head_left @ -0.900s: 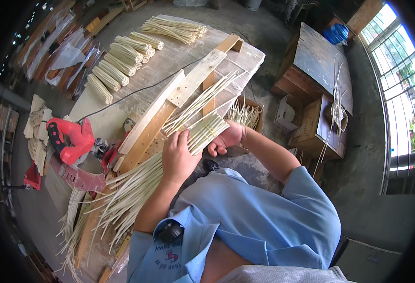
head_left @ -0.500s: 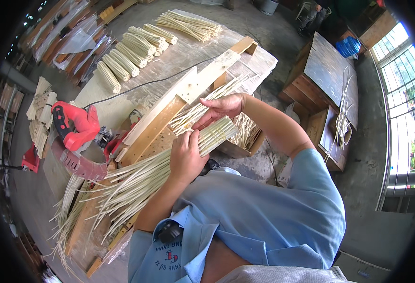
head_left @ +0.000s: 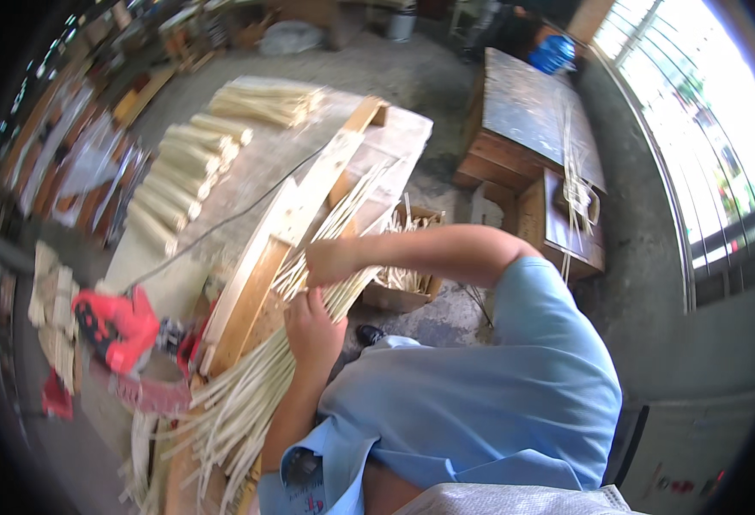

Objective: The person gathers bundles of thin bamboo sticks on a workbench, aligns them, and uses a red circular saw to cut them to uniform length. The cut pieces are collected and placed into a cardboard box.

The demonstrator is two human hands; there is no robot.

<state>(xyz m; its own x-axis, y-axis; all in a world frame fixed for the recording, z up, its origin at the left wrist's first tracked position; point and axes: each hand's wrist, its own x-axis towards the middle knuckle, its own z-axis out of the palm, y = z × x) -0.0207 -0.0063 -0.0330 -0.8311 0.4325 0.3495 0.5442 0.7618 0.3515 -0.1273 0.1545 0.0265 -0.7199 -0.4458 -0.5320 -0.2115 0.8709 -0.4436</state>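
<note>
My left hand (head_left: 313, 330) is closed around a thick bundle of thin pale sticks (head_left: 244, 390), like split rattan or bamboo. Their loose ends fan out toward the lower left, over the edge of the workbench. Just above it, my right hand (head_left: 329, 262) is curled with its back up, over the bundle's upper end. Its fingers are turned under and blurred, so what they grip is hidden. More loose sticks (head_left: 362, 196) lie beyond the right hand, along a long wooden fence (head_left: 313, 193) fixed to the bench.
A red power saw (head_left: 120, 330) stands left of the fence, its black cord (head_left: 223, 221) crossing the bench. Several tied stick bundles (head_left: 176, 176) lie at the far left. A box of short offcuts (head_left: 403, 287) sits right of the bench. Farther right is a wooden cabinet (head_left: 532, 112).
My right hand has gone from open fingers beside the bundle's end to a curled shape over it. The left hand keeps its hold. The view has shifted, so the bench appears lower and further left.
</note>
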